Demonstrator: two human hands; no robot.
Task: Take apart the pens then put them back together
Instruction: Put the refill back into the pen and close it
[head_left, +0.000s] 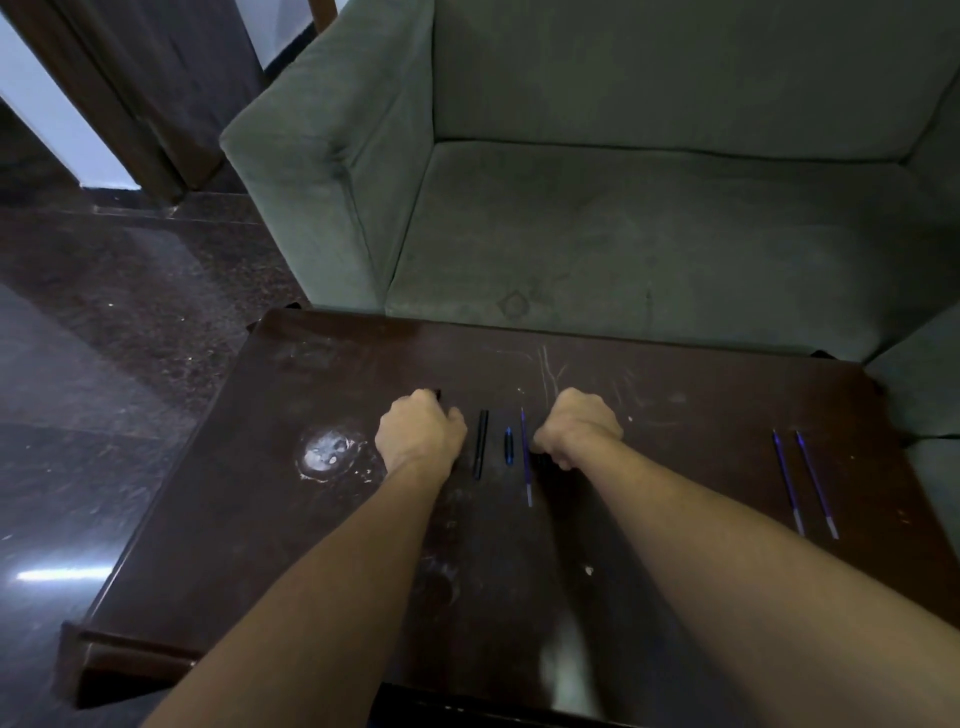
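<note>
On the dark wooden table, my left hand is curled round a black pen part whose end sticks out past the knuckles. My right hand is curled too, and a dark pen part shows faintly under its thumb side. Between the hands lie a black pen barrel, a short blue pen piece and a thin blue refill, roughly parallel. Two more blue refills lie side by side far to the right.
A grey-green sofa stands right behind the table's far edge. A whitish stain marks the tabletop left of my left hand. Dark polished floor lies to the left.
</note>
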